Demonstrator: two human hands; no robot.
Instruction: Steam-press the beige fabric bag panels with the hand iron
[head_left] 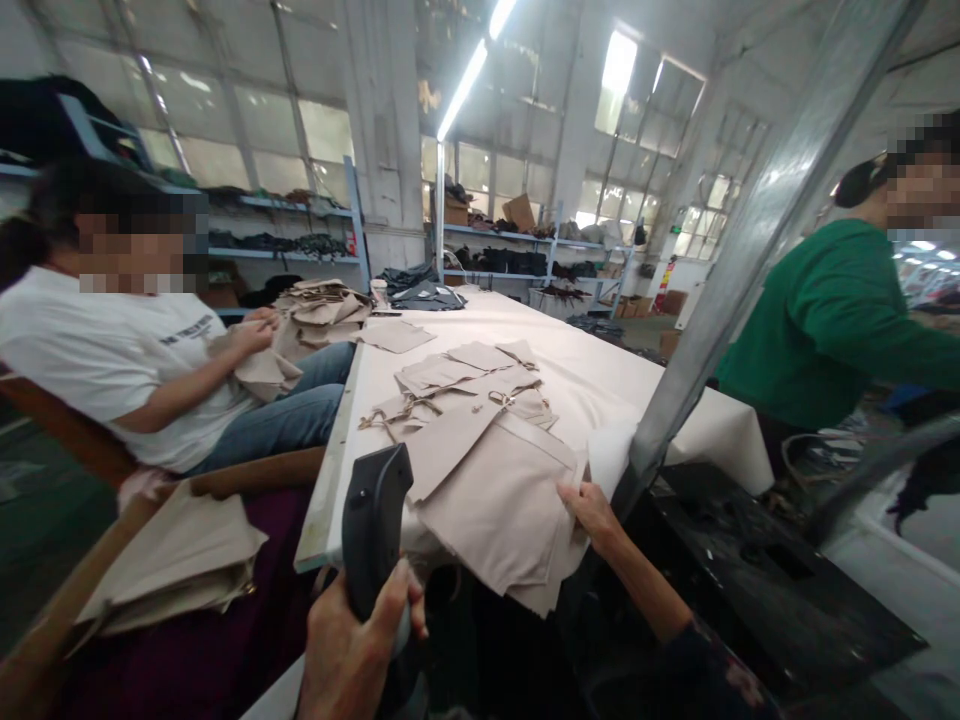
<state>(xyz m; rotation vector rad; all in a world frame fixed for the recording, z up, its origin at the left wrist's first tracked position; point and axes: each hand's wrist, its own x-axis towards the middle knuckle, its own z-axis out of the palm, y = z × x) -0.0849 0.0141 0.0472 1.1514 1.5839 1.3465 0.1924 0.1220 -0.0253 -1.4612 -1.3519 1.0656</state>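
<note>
My left hand (356, 640) is wrapped round the handle of a black handheld device (375, 520) at the lower centre, upright in front of the table's near corner. My right hand (592, 510) pinches the right edge of a beige fabric piece (495, 500). This piece lies with others over the near edge of the white table (600, 350), their lower corners hanging down. Behind them is a loose pile of beige pieces (465, 370) with small cords or clips on it. What kind of device I hold cannot be told for certain.
At the left a seated person (127, 350) handles beige fabric beside a heap (322, 310). A box with folded beige pieces (180, 560) stands lower left. A metal post (720, 290) slants up at the right, near a black box (765, 570) and a person in green (832, 320).
</note>
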